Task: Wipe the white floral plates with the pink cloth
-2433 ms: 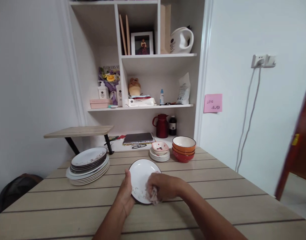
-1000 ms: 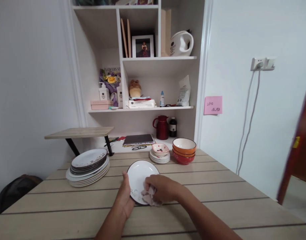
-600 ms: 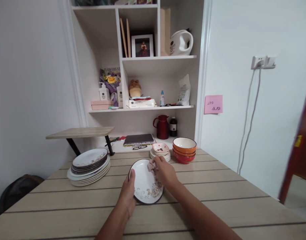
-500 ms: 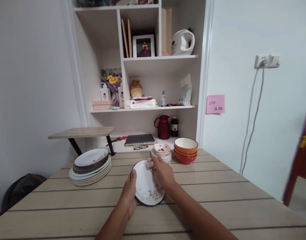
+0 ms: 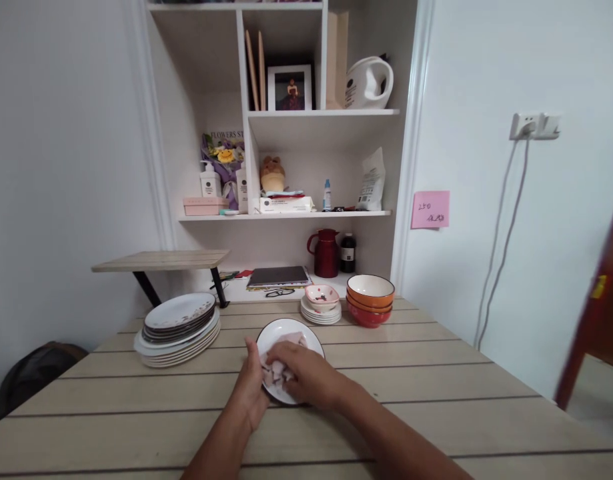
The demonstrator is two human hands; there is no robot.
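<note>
A white plate with a dark rim (image 5: 311, 339) is in front of me, low over the wooden table. My left hand (image 5: 251, 393) is at the plate's left edge, gripping it with the thumb up along the rim; its other fingers are mostly hidden. Crumpled under the fingers of my right hand (image 5: 309, 375) is a pale pink cloth (image 5: 276, 375), pressed on the lower left part of the plate's face. The cloth and hand cover much of the plate.
Stacked plates (image 5: 179, 333) stand at the left beside a small raised shelf (image 5: 161, 261). Small dishes (image 5: 321, 317) and orange and red bowls (image 5: 370, 310) sit behind the plate. A shelf unit holds a red jug (image 5: 327, 255) and a laptop (image 5: 279, 276).
My right hand has moved the cloth from the plate's upper edge down to its lower left. The plate appears turned, and its flower pattern is now mostly covered.
</note>
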